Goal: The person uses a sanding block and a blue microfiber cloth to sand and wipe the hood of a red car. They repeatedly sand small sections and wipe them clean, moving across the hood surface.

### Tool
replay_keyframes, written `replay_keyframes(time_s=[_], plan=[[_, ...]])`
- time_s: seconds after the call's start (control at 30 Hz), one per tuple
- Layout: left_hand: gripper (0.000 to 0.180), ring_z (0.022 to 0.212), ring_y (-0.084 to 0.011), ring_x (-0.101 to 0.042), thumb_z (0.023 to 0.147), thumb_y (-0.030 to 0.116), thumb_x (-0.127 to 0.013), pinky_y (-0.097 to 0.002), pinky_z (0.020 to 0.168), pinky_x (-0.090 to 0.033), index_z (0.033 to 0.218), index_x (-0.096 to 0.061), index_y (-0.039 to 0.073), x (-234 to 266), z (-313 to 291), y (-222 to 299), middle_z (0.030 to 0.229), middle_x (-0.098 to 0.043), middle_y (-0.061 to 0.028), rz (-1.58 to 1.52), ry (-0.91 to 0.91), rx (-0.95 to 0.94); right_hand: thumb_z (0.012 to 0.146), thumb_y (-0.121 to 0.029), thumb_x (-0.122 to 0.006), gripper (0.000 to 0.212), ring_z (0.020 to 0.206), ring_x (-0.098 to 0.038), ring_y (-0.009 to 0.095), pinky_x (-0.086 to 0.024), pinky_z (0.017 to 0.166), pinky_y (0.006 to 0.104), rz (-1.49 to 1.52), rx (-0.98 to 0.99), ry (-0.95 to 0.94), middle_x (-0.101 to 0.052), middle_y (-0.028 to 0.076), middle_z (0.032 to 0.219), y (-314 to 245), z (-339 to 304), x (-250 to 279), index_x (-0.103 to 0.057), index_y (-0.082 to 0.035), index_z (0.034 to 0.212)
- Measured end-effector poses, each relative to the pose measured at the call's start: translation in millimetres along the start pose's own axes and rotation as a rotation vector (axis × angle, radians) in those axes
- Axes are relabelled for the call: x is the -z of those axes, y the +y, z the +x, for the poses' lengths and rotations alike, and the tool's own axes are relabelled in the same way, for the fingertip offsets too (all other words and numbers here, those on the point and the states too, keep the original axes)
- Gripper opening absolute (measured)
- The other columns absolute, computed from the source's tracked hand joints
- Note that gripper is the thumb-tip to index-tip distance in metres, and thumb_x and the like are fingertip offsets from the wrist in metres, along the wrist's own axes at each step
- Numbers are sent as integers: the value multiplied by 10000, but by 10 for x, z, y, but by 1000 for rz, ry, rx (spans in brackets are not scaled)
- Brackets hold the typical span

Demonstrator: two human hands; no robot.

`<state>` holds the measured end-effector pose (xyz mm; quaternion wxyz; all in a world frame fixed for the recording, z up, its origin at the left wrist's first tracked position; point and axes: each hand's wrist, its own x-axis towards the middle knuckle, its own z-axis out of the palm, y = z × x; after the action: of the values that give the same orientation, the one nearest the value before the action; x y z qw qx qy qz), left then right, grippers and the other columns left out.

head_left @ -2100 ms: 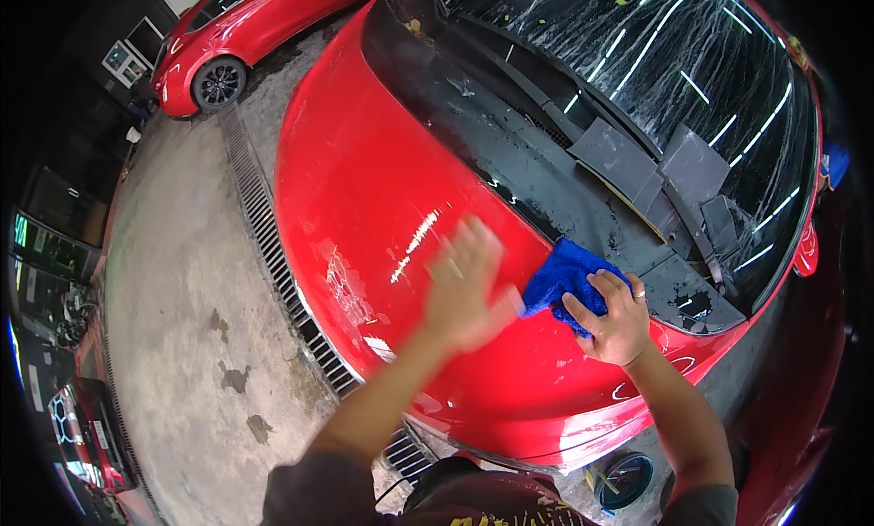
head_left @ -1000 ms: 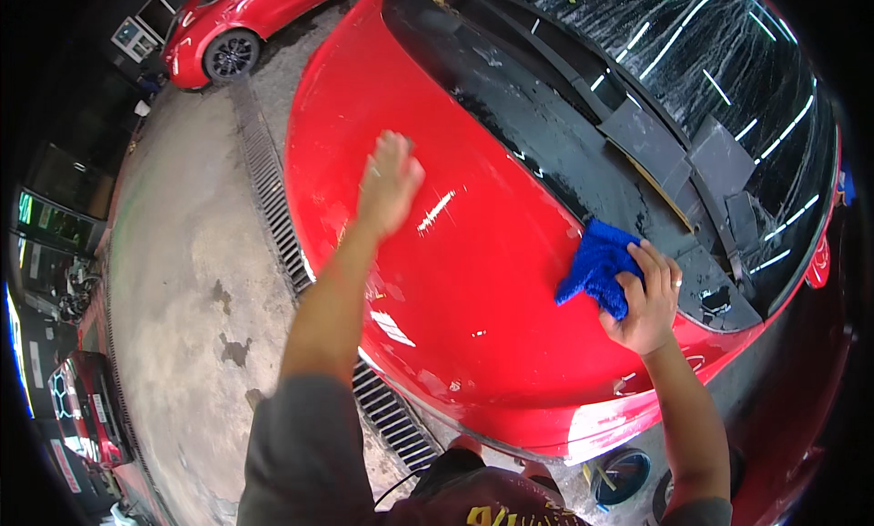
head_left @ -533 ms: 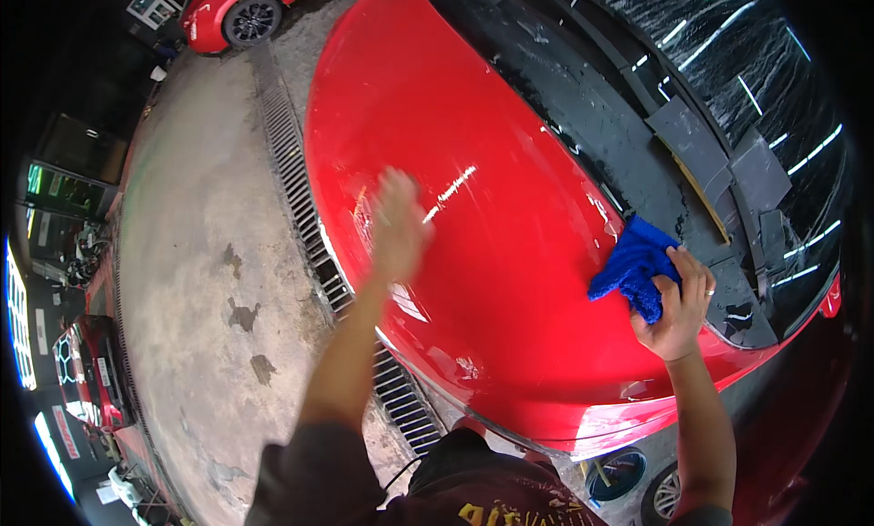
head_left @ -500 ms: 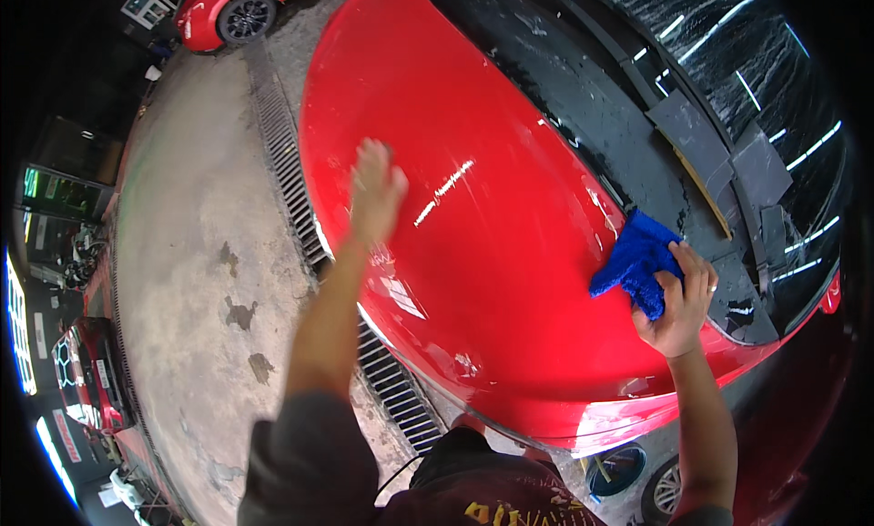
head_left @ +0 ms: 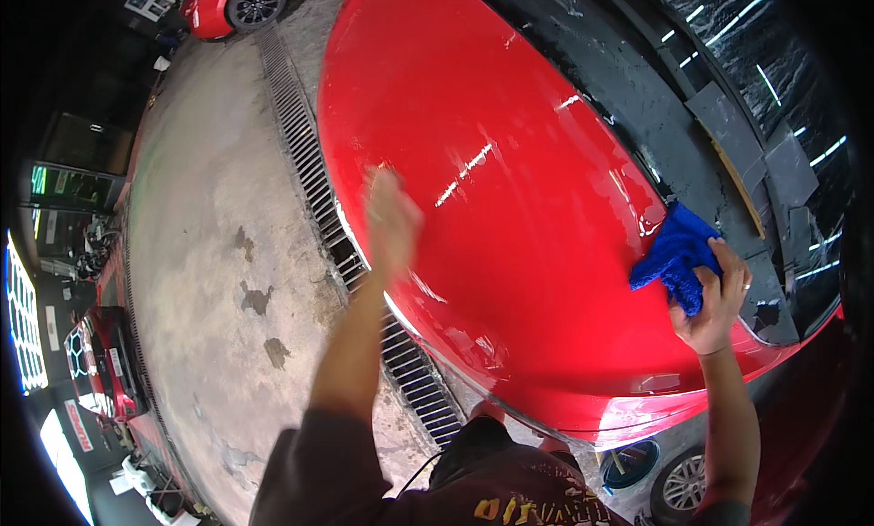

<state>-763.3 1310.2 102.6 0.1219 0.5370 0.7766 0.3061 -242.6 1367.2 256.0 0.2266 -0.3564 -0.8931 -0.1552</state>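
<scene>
In front of me spreads a glossy red car hood (head_left: 519,280) with light streaks reflected in it. My left hand (head_left: 391,221) is over the hood's left side, near its rounded edge. Motion smears its fingers, so whether it touches the paint or holds anything is unclear. On the right, my right hand (head_left: 715,298) grips a fluffy blue microfiber cloth (head_left: 681,253), its fingers curled round the near end. The cloth lies bunched where the red paint meets a dark grey covering (head_left: 637,80) at the base of the windshield.
A slatted drain grate (head_left: 305,143) runs along the concrete floor (head_left: 209,216) left of the hood. Below the hood's near edge sit a dark bucket (head_left: 630,462) and a wheel (head_left: 681,485). Another red car (head_left: 218,11) stands far left, and a dark red one (head_left: 109,362) at left.
My left hand has slid back toward me along the hood's left side. The whole view has shifted slightly. My right hand still holds the blue cloth at about the same spot on the car.
</scene>
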Motion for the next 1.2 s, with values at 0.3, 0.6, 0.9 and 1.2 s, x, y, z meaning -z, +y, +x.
replay_keyframes(time_s=[0.3,0.6,0.9,1.2], plan=[[954,1712,-540,-80,1107,534,-529,-638,1372,-157,1708,-237,-147,-464,-2013,622,1796,-136,-426,115,-115,-89,1035,-627,-588,574,1357,-617,423,-405,1123,545,-10,11,2,-623,241,1497,32,-42,-67,-650,-78,1188],[854,1725,-314,-197,1194,580,-407,-422,1412,-144,1785,-179,8,361,52,-1107,1856,-224,-217,-1283,4,509,1058,-649,-561,607,1307,-619,433,-412,1109,537,13,59,31,-620,251,1509,-1,7,-141,-651,-67,1204],[890,1696,-586,-15,1152,348,-529,-677,1369,-68,1760,-53,-95,-604,-2813,930,1813,-2,-418,-106,3,48,987,-580,-674,600,1439,-569,440,-395,1157,551,27,67,-24,-584,224,1599,73,-22,-14,-708,-129,1381],[977,1731,-473,-3,1166,565,-463,-508,1414,-10,1739,-98,-137,-983,-2693,1642,1830,-21,-378,-72,159,403,893,-628,-815,604,1588,-449,407,-320,1288,618,103,229,-196,-564,144,1653,-383,608,-210,-781,-250,1363]])
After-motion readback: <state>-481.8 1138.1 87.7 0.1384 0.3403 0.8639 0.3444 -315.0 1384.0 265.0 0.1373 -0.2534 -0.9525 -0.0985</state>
